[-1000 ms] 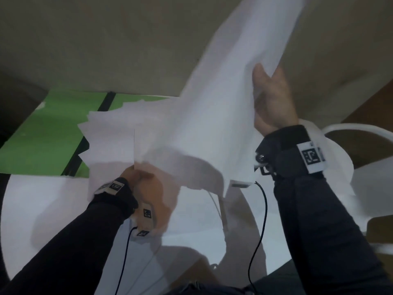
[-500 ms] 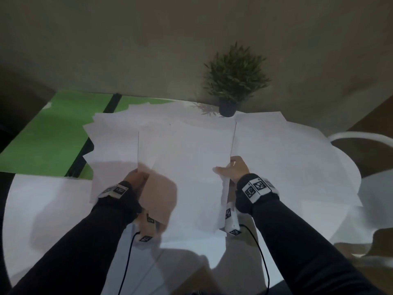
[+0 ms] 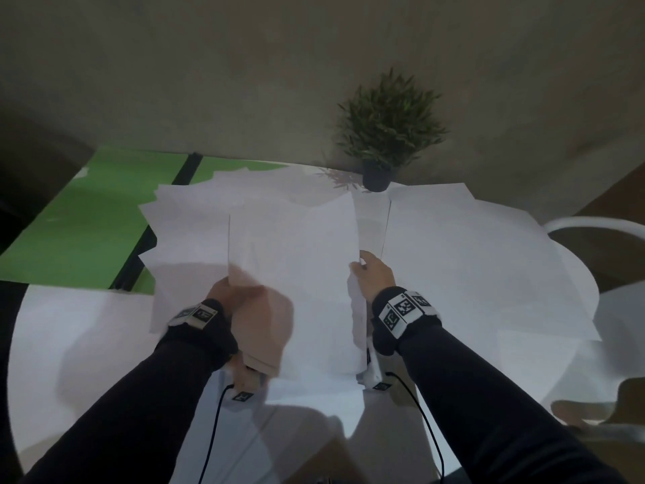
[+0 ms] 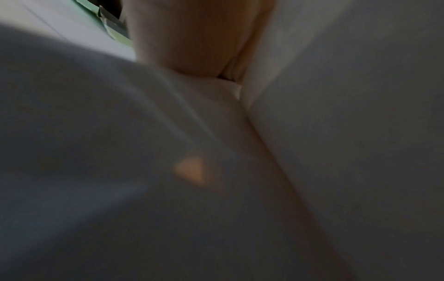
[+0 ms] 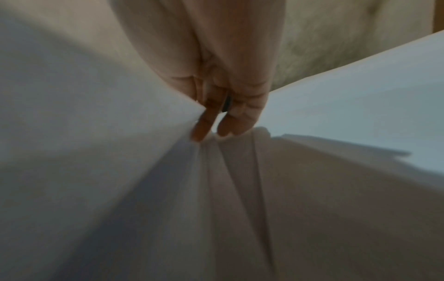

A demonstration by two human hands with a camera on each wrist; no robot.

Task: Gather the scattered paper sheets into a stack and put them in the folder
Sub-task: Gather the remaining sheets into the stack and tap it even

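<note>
White round table under me, green folder at far left, loose sheets spread right and far. I hold a paper stack up at centre: my left hand grips its left edge, my right hand pinches its right edge. Small potted plant far.

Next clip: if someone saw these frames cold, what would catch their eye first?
Most likely the white paper sheets held up at the centre of the head view, the left hand gripping one side edge and the right hand the other. Next, the bright green folder lying far left under more scattered sheets that cover the white table. A small potted plant stands at the table's far edge.
</note>
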